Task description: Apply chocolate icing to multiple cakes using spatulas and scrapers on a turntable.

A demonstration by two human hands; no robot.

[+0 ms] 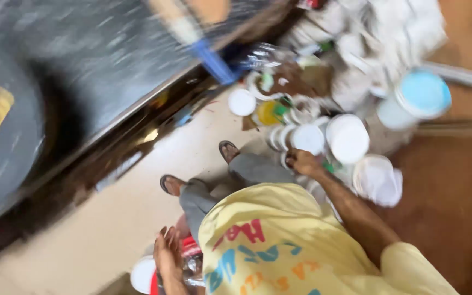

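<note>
The picture is motion-blurred. My right hand (301, 161) reaches forward with curled fingers onto a cluster of white round lids and tubs (308, 139) on the floor; whether it grips one is unclear. My left hand (167, 255) hangs low at the bottom edge, fingers straight, against a clear plastic container (193, 269) and a red object (190, 245); a white round lid (142, 274) lies beside it. A yellow printed shirt (279, 240), grey trousers (249, 170) and sandalled feet (228, 149) fill the middle.
A dark counter (83, 60) with a metal edge runs along the left, with clutter beneath it. Ahead lies a heap of white plastic tubs, bags and bottles (367, 43), including a large light-blue-lidded tub (419, 97). A blue-handled tool (211, 60) leans at the counter.
</note>
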